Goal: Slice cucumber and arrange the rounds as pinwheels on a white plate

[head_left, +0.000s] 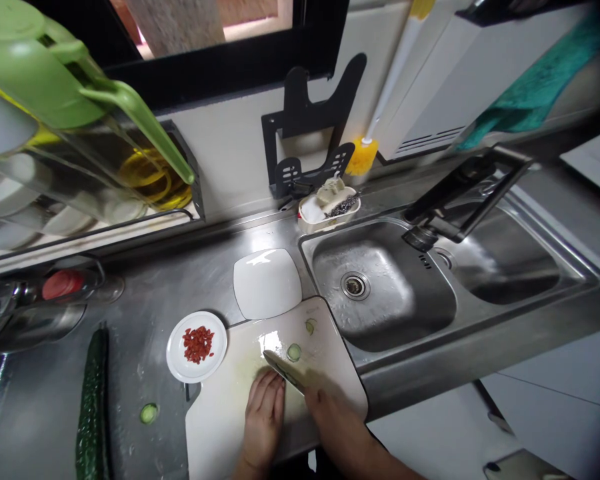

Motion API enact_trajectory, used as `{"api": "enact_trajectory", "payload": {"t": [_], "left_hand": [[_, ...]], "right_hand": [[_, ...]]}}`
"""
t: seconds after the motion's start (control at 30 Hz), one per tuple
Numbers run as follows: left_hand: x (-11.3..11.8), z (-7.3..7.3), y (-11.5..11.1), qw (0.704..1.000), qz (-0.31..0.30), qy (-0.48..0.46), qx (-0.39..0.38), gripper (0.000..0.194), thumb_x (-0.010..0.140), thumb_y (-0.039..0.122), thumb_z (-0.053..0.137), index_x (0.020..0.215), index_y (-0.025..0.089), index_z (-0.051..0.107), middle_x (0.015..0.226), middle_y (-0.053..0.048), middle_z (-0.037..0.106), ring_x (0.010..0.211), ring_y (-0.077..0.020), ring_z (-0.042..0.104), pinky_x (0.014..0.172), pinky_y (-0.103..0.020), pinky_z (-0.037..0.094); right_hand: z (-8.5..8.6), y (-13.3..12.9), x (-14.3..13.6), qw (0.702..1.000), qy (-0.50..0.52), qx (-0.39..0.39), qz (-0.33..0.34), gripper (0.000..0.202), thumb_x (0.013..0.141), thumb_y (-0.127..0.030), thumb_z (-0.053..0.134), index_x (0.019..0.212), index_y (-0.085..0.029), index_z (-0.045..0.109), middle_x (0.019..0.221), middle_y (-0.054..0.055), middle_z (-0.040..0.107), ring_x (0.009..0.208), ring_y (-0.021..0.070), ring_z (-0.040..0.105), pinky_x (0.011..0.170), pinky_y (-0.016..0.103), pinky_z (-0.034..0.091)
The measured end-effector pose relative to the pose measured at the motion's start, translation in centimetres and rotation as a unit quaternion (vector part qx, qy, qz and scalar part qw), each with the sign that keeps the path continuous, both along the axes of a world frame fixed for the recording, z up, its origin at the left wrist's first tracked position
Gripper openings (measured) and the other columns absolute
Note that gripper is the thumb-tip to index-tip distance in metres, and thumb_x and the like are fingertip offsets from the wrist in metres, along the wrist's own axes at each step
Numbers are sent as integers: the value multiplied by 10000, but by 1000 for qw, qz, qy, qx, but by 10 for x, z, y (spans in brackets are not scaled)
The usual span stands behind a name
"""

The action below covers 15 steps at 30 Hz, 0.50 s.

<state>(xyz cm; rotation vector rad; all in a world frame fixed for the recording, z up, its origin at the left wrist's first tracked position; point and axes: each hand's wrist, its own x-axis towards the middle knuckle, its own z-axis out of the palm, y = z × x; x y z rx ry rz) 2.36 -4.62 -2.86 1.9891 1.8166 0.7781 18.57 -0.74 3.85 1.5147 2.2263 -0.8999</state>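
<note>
My right hand [330,417] grips a knife [284,371], its blade slanting up and left over the white cutting board [217,427]. Beside the blade, my left hand [266,407] rests on the board with fingers curled together; whatever lies under them is hidden. A round cucumber slice [294,352] lies just past the blade, and a thin green scrap [310,326] sits near the board's far right corner. On the counter to the left are a whole cucumber [93,407] and a cut cucumber end [149,413].
A white plate of small red pieces [172,353] and a square white plate [267,283] adjoin the board's far edge. To the right are a steel double sink [380,257] and a black faucet [445,193]. A green-topped oil jug [80,100] stands on the left shelf.
</note>
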Motion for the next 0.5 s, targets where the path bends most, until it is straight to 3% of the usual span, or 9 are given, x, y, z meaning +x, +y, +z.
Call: {"api": "enact_trajectory", "payload": {"t": [0.3,0.5], "left_hand": [[1,4,1,1000,7,-16,-10,245,901,169,435,1070,183,612,1046,-71,669,1039,-188,603,954,-405,495],[0,1,-1,1000,9,-11,-6,216,893,161,442,1026,171,613,1043,-74,666,1048,-188,592,964,-412,486]], "right_hand": [[3,3,9,998,-23,-62,1,500,759,42,315,1143,-148,571,912,99,679,813,205,656,664,258,473],[28,-2,20,998,-19,-56,-10,486,743,45,313,1067,-189,589,862,66,686,725,197,661,593,248,464]]}}
